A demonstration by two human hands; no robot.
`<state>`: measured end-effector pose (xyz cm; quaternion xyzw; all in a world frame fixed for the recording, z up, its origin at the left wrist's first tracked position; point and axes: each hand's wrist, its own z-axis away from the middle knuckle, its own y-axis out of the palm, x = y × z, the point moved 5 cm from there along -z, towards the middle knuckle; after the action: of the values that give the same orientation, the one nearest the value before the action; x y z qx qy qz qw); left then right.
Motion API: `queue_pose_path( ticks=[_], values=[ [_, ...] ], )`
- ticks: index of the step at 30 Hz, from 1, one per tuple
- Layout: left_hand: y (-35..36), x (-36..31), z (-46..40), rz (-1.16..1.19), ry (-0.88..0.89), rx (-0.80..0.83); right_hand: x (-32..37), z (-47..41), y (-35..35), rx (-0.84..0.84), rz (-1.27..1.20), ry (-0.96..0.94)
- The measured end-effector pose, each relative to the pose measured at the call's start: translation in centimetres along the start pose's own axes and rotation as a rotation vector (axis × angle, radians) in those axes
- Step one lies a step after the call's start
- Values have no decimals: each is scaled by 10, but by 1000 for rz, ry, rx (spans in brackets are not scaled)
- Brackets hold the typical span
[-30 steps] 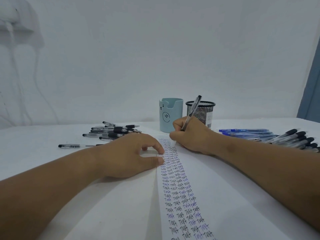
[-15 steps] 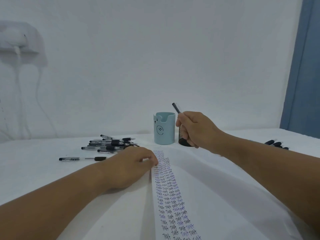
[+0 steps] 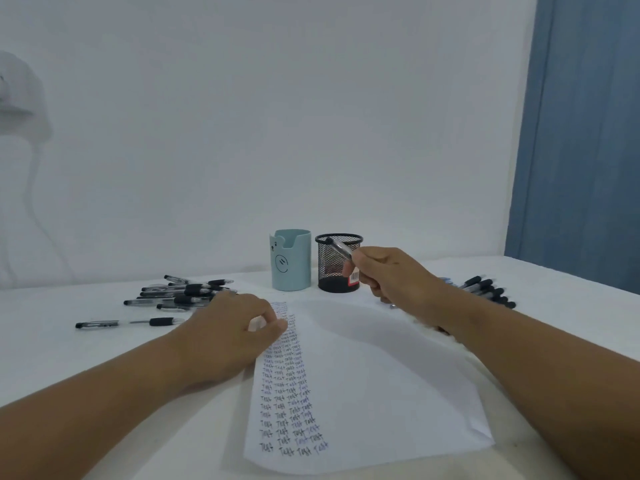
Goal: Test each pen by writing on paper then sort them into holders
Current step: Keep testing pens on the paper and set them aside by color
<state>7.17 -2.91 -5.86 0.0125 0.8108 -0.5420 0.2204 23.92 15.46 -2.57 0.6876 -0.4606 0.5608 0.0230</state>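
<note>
My right hand grips a clear pen with a black cap, its end in front of the rim of the black mesh holder. A light blue holder with a smiley face stands just left of the mesh one. My left hand rests on the left edge of the white paper, which carries several rows of the word "Test". A pile of black pens lies at the left, with one pen apart nearer me.
More black pens lie on the white table to the right, partly hidden behind my right forearm. A white wall rises behind the holders and a blue curtain hangs at the far right.
My right hand lifted the pen off the paper and carried it up and right to the mesh holder's rim. The view shifted; my left hand stayed on the paper.
</note>
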Motion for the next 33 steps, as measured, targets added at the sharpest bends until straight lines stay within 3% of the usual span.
queue_pose_path(
  ticks=[3,7,15,20,27,33],
  values=[
    [-3,-7,3,63,10,-76,1,1,-11,7,170,-29],
    [1,-13,6,106,19,-16,4,1,-58,-75,440,-36],
    [7,-8,3,51,43,68,-22,22,-123,-26,765,285],
    [8,-4,1,62,43,78,-25,26,-123,52,840,350],
    [8,-4,0,74,50,88,-13,25,-108,107,812,257],
    [-3,-1,-3,130,8,-3,15,6,-39,50,662,-37]
  ],
)
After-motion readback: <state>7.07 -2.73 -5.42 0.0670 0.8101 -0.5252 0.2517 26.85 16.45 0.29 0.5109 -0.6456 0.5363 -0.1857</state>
